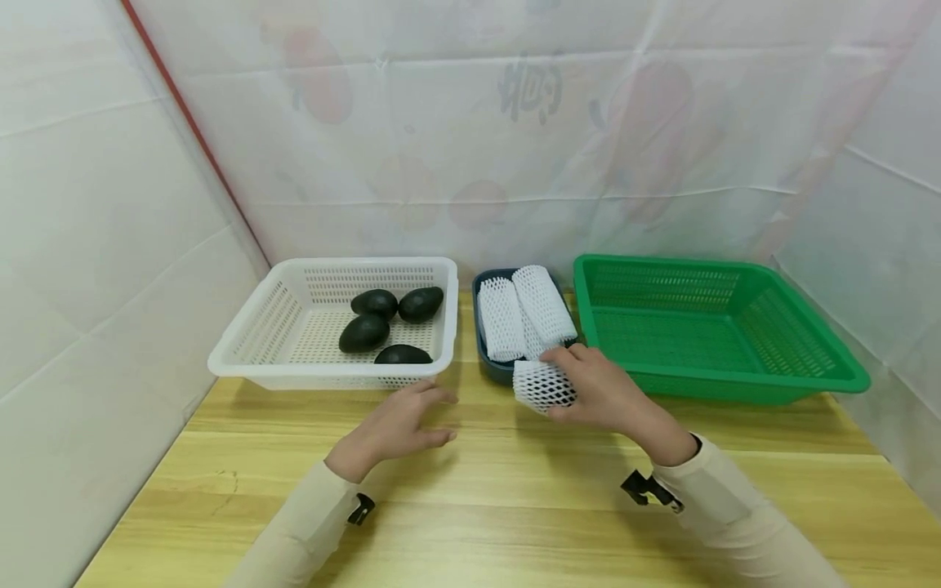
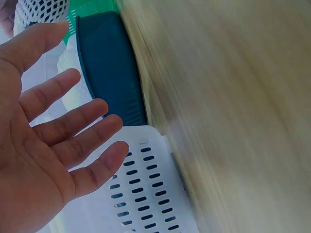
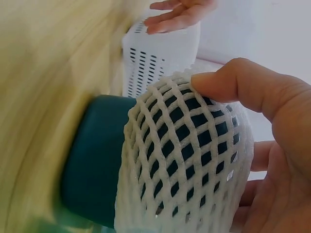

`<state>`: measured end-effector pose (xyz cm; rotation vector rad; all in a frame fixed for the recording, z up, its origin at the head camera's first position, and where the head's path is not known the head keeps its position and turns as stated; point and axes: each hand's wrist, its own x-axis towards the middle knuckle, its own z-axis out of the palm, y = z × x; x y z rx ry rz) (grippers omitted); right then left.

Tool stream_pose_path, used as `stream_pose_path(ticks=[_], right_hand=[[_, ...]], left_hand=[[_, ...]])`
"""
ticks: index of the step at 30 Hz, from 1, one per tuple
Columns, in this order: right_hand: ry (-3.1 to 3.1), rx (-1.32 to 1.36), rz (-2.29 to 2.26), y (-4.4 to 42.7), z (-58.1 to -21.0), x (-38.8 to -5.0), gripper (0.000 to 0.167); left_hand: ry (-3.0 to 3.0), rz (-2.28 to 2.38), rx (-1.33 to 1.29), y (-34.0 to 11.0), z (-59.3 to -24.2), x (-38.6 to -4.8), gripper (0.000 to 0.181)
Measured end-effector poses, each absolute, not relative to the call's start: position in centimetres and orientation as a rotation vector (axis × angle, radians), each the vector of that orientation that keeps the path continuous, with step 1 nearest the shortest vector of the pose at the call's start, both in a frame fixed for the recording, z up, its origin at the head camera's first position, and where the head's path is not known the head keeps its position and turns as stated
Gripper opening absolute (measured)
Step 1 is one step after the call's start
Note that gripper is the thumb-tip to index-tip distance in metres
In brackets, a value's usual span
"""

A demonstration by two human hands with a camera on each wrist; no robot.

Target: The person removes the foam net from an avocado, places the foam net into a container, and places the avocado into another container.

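My right hand (image 1: pixel 599 390) pinches a white foam net sleeve (image 1: pixel 542 387) between thumb and fingers, in front of a small dark teal bin (image 1: pixel 497 372). In the right wrist view, dark teal shows through the mesh of that sleeve (image 3: pixel 180 150). Several more white foam net sleeves (image 1: pixel 503 318) lie in the bin. My left hand (image 1: pixel 397 425) hovers by the front of a white basket (image 1: pixel 334 376), fingers spread and relaxed, holding nothing. Inside that basket are several dark avocados (image 1: pixel 364 333), one partly hidden by the front rim.
A green basket (image 1: pixel 750 384) stands right of the teal bin on the wooden table (image 1: pixel 470 506). White sheeting (image 1: pixel 441 163) hangs behind the baskets and along both sides. Both sleeves carry dark straps or clips near the wrists.
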<state>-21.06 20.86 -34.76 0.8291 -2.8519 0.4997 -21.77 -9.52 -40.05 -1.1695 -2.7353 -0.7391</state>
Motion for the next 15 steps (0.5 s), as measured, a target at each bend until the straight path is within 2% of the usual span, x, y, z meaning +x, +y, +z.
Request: stream_pose_path(ticks=[15], right_hand=[[-2.9,0.961,0.526,19.2,-38.7,-22.0,0.063]], left_hand=[[-2.752,-0.761,-1.163,-10.7,-40.3,-21.6,0.044]])
